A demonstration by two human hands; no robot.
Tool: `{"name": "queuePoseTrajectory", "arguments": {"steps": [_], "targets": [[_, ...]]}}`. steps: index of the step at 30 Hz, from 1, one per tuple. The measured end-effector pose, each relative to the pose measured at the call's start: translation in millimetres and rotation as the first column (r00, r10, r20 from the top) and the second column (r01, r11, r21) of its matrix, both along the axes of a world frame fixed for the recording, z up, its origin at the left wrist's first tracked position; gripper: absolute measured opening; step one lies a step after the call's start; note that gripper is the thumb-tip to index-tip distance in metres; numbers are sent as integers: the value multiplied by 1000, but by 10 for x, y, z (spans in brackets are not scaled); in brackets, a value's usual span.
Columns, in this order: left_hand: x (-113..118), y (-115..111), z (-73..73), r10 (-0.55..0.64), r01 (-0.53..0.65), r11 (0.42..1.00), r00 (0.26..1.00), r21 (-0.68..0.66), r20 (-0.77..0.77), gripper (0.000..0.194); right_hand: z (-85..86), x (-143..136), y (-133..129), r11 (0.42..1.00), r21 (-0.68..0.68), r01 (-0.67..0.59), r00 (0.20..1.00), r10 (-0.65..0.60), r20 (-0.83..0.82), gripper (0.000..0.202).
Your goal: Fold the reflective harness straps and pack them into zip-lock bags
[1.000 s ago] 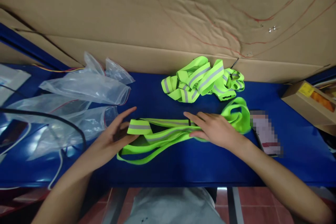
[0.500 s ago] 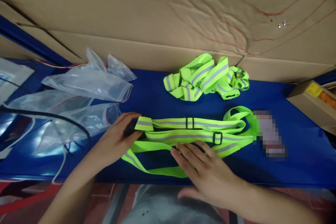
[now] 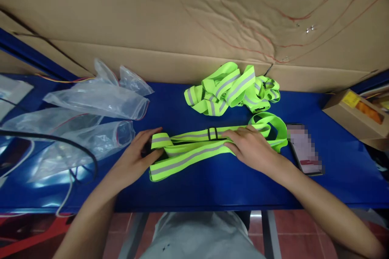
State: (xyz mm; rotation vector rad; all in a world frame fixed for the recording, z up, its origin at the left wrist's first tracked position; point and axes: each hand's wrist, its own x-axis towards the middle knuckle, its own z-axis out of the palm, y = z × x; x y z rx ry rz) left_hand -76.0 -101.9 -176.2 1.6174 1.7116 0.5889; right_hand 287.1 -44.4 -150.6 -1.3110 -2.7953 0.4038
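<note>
A neon-yellow reflective strap (image 3: 188, 162) with a grey stripe lies in long folded lengths on the blue table. My left hand (image 3: 135, 160) is closed around its left end, where a short band crosses the lengths; the fingertips are partly hidden there. Over the right part of the lengths, my right hand (image 3: 253, 147) pinches the strap, thumb at the front edge and fingers behind. A black slider buckle (image 3: 212, 133) sits on the back length, just left of the right fingers. Beyond that hand the strap curls into a loose loop (image 3: 284, 129).
More reflective straps (image 3: 232, 91) lie tangled behind. Clear plastic bags (image 3: 100, 99) are spread at left, with a black cable (image 3: 60, 134) across them. A phone (image 3: 304, 149) with a blurred screen lies right, and a cardboard box (image 3: 349, 115) stands beyond it. A cardboard sheet (image 3: 121, 16) backs the table.
My right hand has moved right and back and taken hold of the strap. The loose front length has been drawn up straight against the others. My left hand stays at the left end.
</note>
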Motion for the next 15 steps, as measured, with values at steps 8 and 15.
{"name": "queuePoseTrajectory", "arguments": {"steps": [8, 15], "targets": [[-99, -192, -7, -152, 130, 963, 986, 237, 74, 46, -163, -33, 196, 994, 12, -108, 993, 108, -35, 30], [-37, -112, -29, -508, 700, 658, 686, 279, -521, 52, -257, 54, 118, 962, 238, -137, 985, 157, -67, 70]]}}
